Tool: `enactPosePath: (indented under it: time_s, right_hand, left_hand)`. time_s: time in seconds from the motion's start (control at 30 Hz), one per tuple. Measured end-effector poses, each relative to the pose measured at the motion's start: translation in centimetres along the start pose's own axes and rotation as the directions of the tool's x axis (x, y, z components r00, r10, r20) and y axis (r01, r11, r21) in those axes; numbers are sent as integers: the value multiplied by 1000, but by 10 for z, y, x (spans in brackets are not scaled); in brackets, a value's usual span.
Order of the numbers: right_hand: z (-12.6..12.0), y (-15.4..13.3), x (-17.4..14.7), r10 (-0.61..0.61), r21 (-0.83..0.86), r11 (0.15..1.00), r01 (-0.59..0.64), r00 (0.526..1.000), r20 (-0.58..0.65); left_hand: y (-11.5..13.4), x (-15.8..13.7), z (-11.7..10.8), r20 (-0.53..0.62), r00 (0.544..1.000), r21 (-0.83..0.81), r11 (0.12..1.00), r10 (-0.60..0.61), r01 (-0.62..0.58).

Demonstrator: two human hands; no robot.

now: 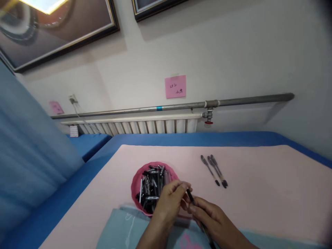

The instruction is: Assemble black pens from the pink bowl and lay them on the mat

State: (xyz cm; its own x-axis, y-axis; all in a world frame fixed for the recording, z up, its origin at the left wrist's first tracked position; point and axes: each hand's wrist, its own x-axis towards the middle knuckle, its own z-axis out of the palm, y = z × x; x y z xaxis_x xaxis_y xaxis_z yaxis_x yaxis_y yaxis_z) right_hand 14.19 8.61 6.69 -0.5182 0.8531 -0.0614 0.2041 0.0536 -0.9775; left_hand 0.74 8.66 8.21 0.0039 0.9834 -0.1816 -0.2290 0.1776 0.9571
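My right hand is closed around a black pen, held slantwise near the table's front edge. At the pen's upper end, my left hand is closed with thumb and fingers pinched together; exactly what its fingertips cover is hidden. Just left of my hands stands a round pink basket, filled with a jumble of black and clear pen parts. My left forearm and hand overlap its right side. Beyond my right hand lie a single capped pen and two more pens close together, roughly parallel.
A pink cover lies over the blue bed-like table. Light blue patterned cloth is at the near edge. A blue curtain hangs at left. Behind are a white radiator, a metal pipe and a pink note.
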Motion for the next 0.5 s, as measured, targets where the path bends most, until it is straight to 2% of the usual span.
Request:
enactPosePath:
  time_s: [0.2, 0.4, 0.5]
  right_hand:
    - [-1, 3, 1, -41, -34, 999, 42, 999, 33]
    - [1, 8, 1, -6, 1, 1000, 6, 999, -34]
    - [1, 4, 1, 6, 8, 1000, -5, 998, -63]
  left_hand:
    - [3, -1, 5, -93, 996, 2, 1000, 7, -7]
    - [8, -3, 3, 41, 999, -143, 989, -20, 26]
    - [7, -1, 3, -9, 1000, -114, 993, -23, 22]
